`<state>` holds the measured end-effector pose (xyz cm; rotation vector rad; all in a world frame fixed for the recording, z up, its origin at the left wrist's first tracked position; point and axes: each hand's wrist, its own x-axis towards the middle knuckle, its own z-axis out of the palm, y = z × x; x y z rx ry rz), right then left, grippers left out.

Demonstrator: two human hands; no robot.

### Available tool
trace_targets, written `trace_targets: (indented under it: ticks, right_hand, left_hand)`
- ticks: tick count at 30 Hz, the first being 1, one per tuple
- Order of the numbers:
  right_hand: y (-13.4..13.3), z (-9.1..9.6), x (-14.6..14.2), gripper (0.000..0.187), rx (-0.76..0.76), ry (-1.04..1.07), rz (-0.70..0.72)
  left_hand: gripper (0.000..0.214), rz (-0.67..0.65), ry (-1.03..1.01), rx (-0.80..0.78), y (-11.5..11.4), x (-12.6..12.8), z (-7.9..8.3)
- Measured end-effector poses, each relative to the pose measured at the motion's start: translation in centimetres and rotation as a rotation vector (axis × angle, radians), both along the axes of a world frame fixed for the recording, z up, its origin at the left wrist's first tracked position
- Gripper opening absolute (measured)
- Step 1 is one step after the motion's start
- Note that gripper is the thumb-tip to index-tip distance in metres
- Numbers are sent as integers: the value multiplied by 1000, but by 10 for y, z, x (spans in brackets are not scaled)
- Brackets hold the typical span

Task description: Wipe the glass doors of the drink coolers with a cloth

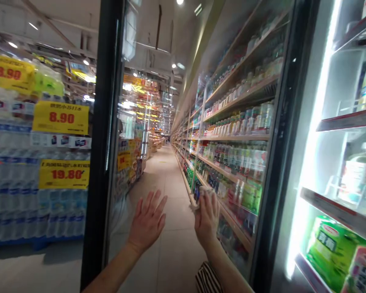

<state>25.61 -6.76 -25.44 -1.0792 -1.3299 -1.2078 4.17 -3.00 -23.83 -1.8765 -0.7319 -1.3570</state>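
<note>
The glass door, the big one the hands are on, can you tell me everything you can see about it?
The glass door is tall, with a black frame down its left edge and a clear pane. It stands swung open, away from the lit cooler shelves. Through the pane you see the aisle and shelves of bottles, with ceiling lights reflected. The left hand lies flat against the glass, fingers spread. The right hand presses a pale crumpled cloth to it.

A soft white cloth (201,195) meets the glossy, reflective glass door (177,122) in its smooth black frame (105,142).
</note>
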Motion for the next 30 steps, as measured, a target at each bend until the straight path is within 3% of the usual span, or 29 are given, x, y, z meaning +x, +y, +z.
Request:
trace_targets:
  ticks: [3,8,10,12,14,16,18,21,23,28,30]
  right_hand:
    - [6,18,-26,49,-61,-235,85]
    - [24,121,-34,46,140,-127,69]
    - [27,144,-40,45,169,-131,74]
    - [26,144,-50,43,112,-280,107]
    - [25,136,-62,40,21,-572,170]
    - [27,141,-71,40,-55,-796,210]
    - [32,169,-80,43,-73,-755,201]
    - [40,224,-94,48,-17,-411,161]
    - [43,240,-106,48,-27,-412,154]
    - [45,216,-126,42,-124,-1126,259]
    - [47,229,-129,44,-113,-1103,241]
  left_hand:
    - [45,28,45,14,-4,-7,4]
    - [46,41,150,8,-8,-33,21]
    - [49,73,101,6,-8,-45,30]
    - [52,127,22,9,-8,-57,38]
    - [54,159,-28,8,-9,-68,42]
    - [53,166,-21,10,-11,-76,42]
    - [52,173,18,3,-13,-79,37]
    - [50,203,25,-16,-18,-77,27]
    - [49,207,11,-17,-22,-77,21]
    - [52,190,6,36,-30,-87,22]
    - [52,188,-1,65,-32,-89,32]
